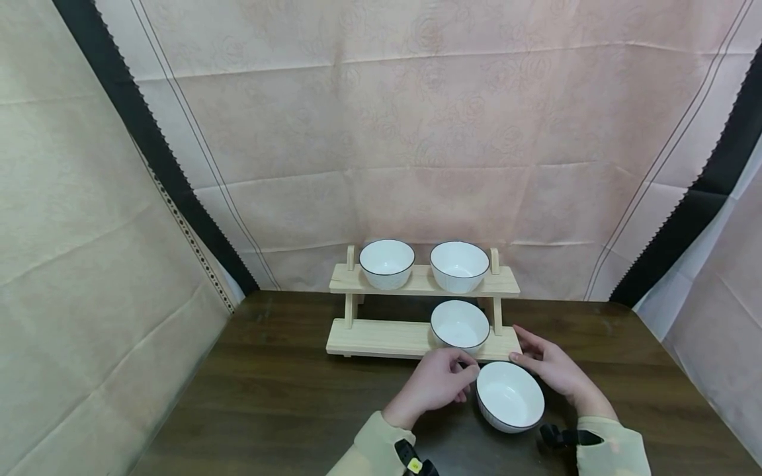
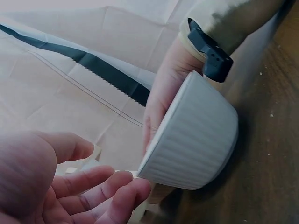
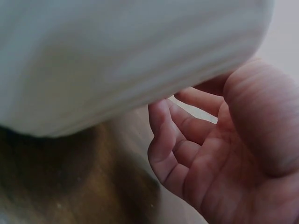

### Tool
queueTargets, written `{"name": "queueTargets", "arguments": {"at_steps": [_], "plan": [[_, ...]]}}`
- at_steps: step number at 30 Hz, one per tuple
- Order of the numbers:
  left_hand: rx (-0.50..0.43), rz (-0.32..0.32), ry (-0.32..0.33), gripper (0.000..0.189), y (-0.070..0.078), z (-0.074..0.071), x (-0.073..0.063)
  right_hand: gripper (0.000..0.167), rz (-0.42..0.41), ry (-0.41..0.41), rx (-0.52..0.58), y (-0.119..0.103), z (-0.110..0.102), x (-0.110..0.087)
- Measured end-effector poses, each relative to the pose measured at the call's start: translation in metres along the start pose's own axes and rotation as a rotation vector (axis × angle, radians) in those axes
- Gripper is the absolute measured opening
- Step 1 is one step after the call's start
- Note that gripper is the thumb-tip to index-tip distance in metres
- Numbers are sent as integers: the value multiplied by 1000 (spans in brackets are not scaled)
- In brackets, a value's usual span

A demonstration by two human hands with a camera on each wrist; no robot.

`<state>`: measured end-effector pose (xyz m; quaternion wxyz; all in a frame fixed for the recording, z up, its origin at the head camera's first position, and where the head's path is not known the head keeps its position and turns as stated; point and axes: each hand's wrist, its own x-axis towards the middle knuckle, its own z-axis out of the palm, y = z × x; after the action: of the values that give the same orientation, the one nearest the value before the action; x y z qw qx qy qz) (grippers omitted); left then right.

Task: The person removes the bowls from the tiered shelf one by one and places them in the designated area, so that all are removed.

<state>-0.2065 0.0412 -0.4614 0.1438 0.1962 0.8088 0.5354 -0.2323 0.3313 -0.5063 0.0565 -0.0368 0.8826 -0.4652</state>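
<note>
A white ribbed bowl (image 1: 510, 396) with a dark rim sits on the table, between the hands. My left hand (image 1: 440, 380) is on its left side with fingers loosely bent. In the left wrist view its fingertips (image 2: 138, 186) overlap the bowl's rim, while the thumb stays apart. Behind the bowl is a two-tier wooden shelf (image 1: 375, 337). My right hand (image 1: 553, 367) holds the right end of its lower board, index finger toward the back and thumb at the front corner. In the right wrist view the bowl (image 3: 117, 56) hides part of those fingers.
Two matching bowls, one on the left (image 1: 387, 264) and one on the right (image 1: 460, 266), stand on the upper tier. Another bowl (image 1: 460, 324) stands on the lower tier's right half. Pale cloth (image 1: 417, 132) hangs behind the dark wooden table (image 1: 268, 396).
</note>
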Motion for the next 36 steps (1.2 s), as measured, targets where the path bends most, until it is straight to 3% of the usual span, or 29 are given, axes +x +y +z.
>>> {"name": "queueTargets", "arguments": {"at_steps": [11, 28, 36], "plan": [[-62, 31, 17, 18, 5, -11, 0, 80, 5, 3, 6, -2, 0, -1], [-123, 139, 95, 22, 8, -33, 1, 78, -7, 15, -38, -2, 1, -1], [-154, 149, 118, 20, 8, -44, 3, 78, -6, 15, -41, -2, 1, -1]]}}
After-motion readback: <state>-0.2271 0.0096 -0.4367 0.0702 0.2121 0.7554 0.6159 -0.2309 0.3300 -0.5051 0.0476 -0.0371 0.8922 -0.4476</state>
